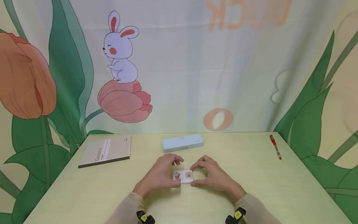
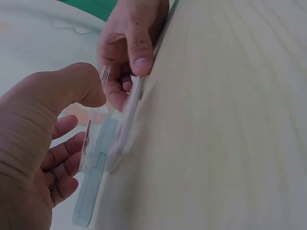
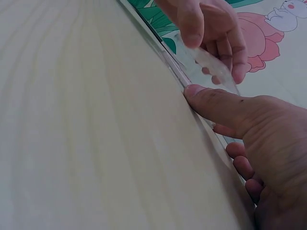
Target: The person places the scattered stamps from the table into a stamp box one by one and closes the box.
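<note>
A small flat white case [image 1: 183,179], with a floral picture and a gold square on its face, lies on the table. My right hand [image 1: 214,176] pinches its right end between thumb and fingers. My left hand [image 1: 159,174] is just above the left end; in the left wrist view it pinches a thin clear plastic cover [image 2: 91,129] between thumb and fingers. That cover stands apart from the white case [image 2: 125,122], raised over it. The right wrist view shows the clear cover [image 3: 213,64] tilted, with my right thumb [image 3: 211,100] on the case's edge.
A pale blue box [image 1: 183,143] lies behind the hands at the table's back edge. To the left is a notebook [image 1: 112,152] with a dark spine; a red pen [image 1: 275,147] lies at the far right. A printed curtain [image 1: 179,68] hangs behind the table.
</note>
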The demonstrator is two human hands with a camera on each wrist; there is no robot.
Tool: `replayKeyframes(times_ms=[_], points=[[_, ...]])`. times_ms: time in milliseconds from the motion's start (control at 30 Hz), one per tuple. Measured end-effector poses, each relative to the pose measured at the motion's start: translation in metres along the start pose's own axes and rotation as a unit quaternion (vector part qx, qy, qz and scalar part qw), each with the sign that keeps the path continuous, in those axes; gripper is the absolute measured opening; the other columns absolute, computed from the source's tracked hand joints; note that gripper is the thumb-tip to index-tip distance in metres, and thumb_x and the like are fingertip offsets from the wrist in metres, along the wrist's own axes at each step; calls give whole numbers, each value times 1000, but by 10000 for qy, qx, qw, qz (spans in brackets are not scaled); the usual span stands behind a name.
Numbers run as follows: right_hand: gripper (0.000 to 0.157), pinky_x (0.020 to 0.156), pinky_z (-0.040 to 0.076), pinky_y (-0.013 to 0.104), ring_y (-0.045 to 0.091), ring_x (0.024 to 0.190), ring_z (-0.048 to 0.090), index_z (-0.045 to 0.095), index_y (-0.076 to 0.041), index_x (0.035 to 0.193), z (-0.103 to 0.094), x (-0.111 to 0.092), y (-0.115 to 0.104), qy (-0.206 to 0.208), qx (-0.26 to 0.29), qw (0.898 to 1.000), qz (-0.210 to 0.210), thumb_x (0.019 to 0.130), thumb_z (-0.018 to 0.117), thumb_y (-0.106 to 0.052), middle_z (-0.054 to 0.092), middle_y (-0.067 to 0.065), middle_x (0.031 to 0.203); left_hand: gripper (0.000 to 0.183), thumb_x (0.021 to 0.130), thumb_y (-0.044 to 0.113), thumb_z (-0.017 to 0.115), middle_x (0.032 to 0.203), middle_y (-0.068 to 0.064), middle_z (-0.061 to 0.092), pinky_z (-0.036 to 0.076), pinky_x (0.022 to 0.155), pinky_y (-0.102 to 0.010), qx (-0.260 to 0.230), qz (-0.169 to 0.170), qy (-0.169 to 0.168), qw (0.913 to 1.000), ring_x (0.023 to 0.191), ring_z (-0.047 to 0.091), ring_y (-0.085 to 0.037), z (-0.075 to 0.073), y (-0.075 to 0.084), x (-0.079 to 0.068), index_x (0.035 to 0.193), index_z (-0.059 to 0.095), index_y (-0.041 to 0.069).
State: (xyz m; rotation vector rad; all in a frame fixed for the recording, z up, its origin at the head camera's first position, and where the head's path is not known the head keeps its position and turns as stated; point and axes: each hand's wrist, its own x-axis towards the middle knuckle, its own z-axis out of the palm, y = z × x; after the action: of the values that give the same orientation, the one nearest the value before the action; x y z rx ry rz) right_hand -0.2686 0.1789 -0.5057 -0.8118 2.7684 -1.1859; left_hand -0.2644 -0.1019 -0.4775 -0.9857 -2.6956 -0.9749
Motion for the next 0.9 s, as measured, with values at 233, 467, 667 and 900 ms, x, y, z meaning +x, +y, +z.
replayKeyframes(times_ms=[233,467,667,900], points=[[47,111,40,54,19,124,53,78,-32,120,1,2,-1,-53,-3,9999,133,82,100,-45,59,-8,124,66,73,24,95,116,1,68,51,97,-40,106,-238,-186,9995,105,59,-18,13,-2,3,131,66,13],[56,110,41,52,19,123,53,78,-27,129,0,2,-1,-60,-85,9998,145,81,101,-45,60,-5,125,64,74,22,95,115,2,66,51,97,-38,-60,-344,-188,9992,105,58,-17,18,-5,3,130,65,13],[59,108,41,52,20,122,53,76,-27,131,0,2,0,-80,-61,9999,88,81,101,-45,60,-4,124,63,74,22,94,115,3,66,50,97,-37,-62,-333,-186,9993,106,57,-16,20,-5,2,130,65,13],[55,110,40,53,20,124,53,77,-29,128,0,2,1,-74,-85,9999,78,81,100,-46,60,-5,125,71,77,27,95,123,2,68,50,105,-43,-11,-280,-148,9995,114,59,-18,20,-9,-2,139,65,14]])
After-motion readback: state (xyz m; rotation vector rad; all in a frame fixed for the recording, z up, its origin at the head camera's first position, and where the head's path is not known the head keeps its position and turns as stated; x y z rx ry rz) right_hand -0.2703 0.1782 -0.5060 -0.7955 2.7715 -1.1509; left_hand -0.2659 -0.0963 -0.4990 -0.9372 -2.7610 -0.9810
